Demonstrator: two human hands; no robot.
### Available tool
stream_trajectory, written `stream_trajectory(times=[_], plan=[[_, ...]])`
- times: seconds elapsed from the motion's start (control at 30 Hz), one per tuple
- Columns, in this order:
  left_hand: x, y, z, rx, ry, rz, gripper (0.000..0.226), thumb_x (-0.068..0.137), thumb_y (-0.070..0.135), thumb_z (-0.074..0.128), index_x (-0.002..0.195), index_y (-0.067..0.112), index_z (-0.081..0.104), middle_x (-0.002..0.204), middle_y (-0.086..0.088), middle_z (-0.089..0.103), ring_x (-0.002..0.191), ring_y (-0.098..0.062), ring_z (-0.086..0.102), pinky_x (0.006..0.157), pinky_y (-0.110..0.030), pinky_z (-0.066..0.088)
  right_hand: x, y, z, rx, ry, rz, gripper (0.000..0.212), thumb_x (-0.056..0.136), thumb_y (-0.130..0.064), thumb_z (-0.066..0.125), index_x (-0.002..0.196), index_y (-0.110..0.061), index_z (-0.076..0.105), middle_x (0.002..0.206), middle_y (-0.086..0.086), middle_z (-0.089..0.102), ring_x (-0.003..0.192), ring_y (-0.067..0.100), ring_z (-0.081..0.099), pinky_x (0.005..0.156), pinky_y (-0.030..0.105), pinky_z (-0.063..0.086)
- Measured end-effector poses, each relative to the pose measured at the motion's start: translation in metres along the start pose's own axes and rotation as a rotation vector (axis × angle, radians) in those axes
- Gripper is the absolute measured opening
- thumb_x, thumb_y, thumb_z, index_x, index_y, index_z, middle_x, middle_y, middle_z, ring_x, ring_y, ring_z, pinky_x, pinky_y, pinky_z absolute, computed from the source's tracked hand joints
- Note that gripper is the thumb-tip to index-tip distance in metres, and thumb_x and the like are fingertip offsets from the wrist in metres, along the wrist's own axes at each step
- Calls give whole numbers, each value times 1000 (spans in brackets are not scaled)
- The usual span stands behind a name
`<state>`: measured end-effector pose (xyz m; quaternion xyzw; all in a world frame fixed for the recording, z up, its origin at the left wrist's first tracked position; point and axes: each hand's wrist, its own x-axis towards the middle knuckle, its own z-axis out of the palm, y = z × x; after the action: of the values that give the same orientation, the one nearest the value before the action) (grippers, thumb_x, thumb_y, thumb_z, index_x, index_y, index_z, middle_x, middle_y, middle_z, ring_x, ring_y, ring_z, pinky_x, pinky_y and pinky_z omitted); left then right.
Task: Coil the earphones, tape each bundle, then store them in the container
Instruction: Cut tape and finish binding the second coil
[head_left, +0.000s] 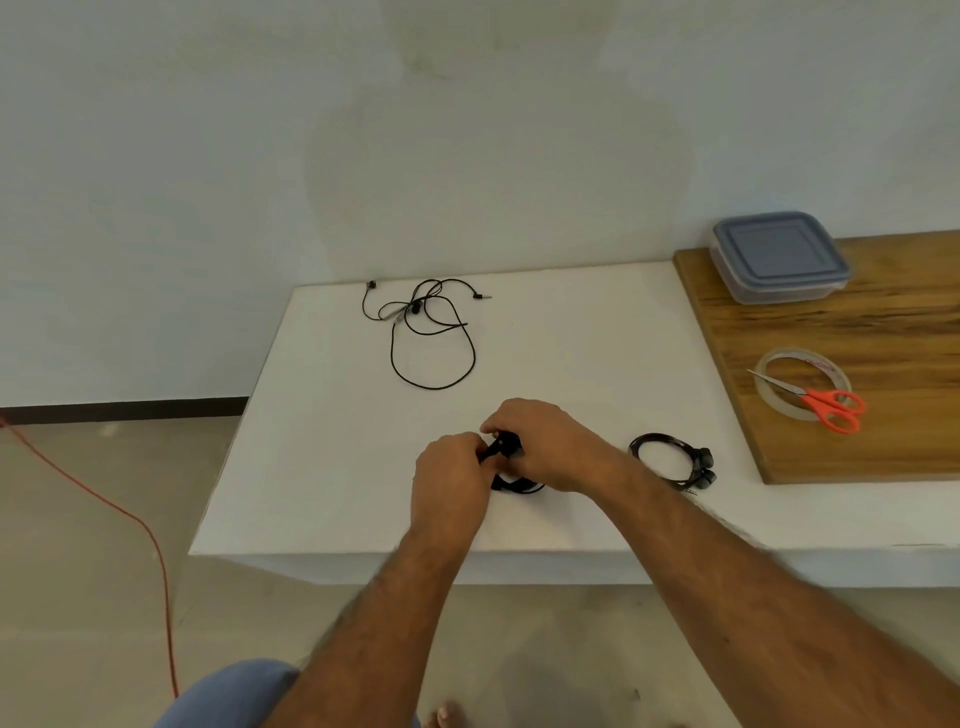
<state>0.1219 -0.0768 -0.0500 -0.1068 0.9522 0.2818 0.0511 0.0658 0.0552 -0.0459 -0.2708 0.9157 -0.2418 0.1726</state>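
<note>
A: What is held nearest?
B: A black earphone bundle is gripped by the left hand and right hand, partly hidden.
A: Beyond?
B: A coiled set, scissors laid on tape, loose earphones, then the lidded container.

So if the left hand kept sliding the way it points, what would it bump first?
Almost at once, the right hand: the left hand points up and right at it, both gripping the black earphones between them.

left hand and right hand grip black earphone bundle over white table; coiled earphones just right; loose earphones farther back.
</note>
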Motion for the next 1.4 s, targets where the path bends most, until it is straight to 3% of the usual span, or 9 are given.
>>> stream_trajectory(times=[0.2, 0.33, 0.63, 0.87, 1.0, 1.1, 1.2, 1.3, 1.4], plan=[[-4, -1, -2, -153, -16, -37, 19, 90, 25, 64, 79, 12, 72, 71, 0, 69, 65, -16, 60, 56, -20, 39, 0, 2, 7, 12, 90, 8, 38, 89, -7, 59, 126, -14, 61, 122, 3, 61, 111, 21, 56, 96, 31, 44], [-2, 1, -4, -210, -30, -91, 18, 89, 27, 65, 82, 13, 74, 76, -3, 72, 66, -15, 60, 54, -18, 37, 0, 2, 13, 40, 158, 15, 35, 89, -4, 56, 123, -12, 63, 115, 5, 64, 106, 22, 58, 93, 32, 45], [1, 6, -4, -285, -62, -123, 20, 86, 19, 60, 73, 6, 70, 71, -14, 68, 55, -14, 46, 54, -30, 34, -3, 3, 25, 119, 305, 10, 36, 83, 3, 57, 116, -7, 66, 110, 7, 65, 103, 22, 58, 89, 30, 46], [-4, 9, -15, -763, -91, -259, 24, 84, 0, 64, 68, 15, 75, 66, -7, 72, 67, -19, 68, 77, -39, 57, -5, 4, 17, 139, 316, 9, 38, 83, 0, 58, 119, -10, 65, 113, 5, 64, 105, 21, 58, 91, 30, 46], [-1, 14, -26, -701, -66, -211, 20, 85, 5, 68, 72, 19, 74, 65, -7, 70, 65, -19, 64, 79, -46, 59, -9, 7, 1, 130, 265, 6, 41, 84, -13, 65, 125, -18, 63, 117, -3, 63, 111, 15, 53, 96, 29, 43], [0, 22, -35, -559, -81, -159, 13, 84, 10, 70, 76, 19, 76, 69, -7, 72, 67, -24, 67, 74, -40, 60, -15, 7, -19, 294, 264, 43, 50, 79, -15, 71, 127, -22, 61, 116, -11, 62, 108, 8, 54, 87, 23, 44], [-2, 32, -43, -527, -156, -133, 7, 84, 10, 71, 83, 13, 77, 70, -8, 72, 66, -18, 67, 72, -32, 61, -23, 2, -39, 554, 166, 71, 59, 77, -15, 79, 132, -23, 58, 118, -13, 61, 107, 2, 59, 85, 19, 49], [-3, 39, -51, -532, -219, -109, 10, 81, 8, 71, 86, 12, 79, 67, -8, 71, 63, -16, 66, 71, -31, 60, -33, -4, -49, 707, 45, 54, 56, 77, -9, 80, 129, -16, 60, 115, -4, 66, 100, 9, 68, 89, 23, 54], [-4, 42, -59, -610, -298, -117, 12, 83, 5, 69, 90, 8, 78, 67, -7, 69, 63, -13, 64, 70, -27, 59, -39, -6, -55, 771, 59, 58, 51, 76, -1, 79, 124, -11, 63, 109, 2, 67, 89, 8, 71, 77, 15, 53]])
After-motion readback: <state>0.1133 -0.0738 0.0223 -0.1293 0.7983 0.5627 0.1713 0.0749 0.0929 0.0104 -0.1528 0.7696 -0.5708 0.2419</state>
